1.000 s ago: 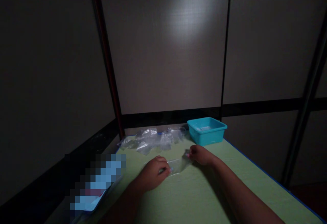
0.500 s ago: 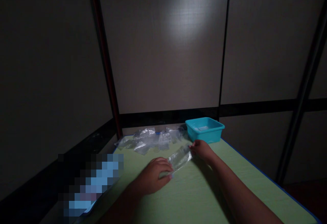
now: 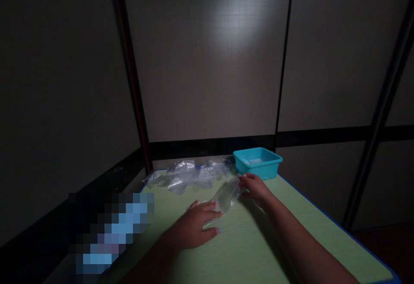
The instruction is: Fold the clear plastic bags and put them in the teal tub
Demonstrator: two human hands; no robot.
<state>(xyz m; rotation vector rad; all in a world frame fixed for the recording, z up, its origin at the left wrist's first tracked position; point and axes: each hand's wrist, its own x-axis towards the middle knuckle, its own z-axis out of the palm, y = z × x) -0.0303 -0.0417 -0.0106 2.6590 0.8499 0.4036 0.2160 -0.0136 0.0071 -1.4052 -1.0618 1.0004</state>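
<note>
A clear plastic bag (image 3: 227, 194) stretches slantwise over the table between my two hands. My left hand (image 3: 199, 223) lies across its near left end, with fingers spread and the thumb apart from them. At the far right end, my right hand (image 3: 254, 186) pinches the bag's edge between thumb and fingertips. Just beyond, a pile of crumpled clear plastic bags (image 3: 186, 178) lies along the back of the table. Behind my right hand stands a turquoise plastic basin (image 3: 258, 169), with something pale and clear inside that I cannot make out.
The light green table (image 3: 239, 249) has a blue edge and stands against panelled walls (image 3: 210, 81). A blurred-out bluish object (image 3: 116, 232) is at the table's left edge.
My left hand's fingers have spread and flattened over the bag. My right hand keeps its pinch, and the bag looks slacker and more wrinkled. The view has shifted slightly.
</note>
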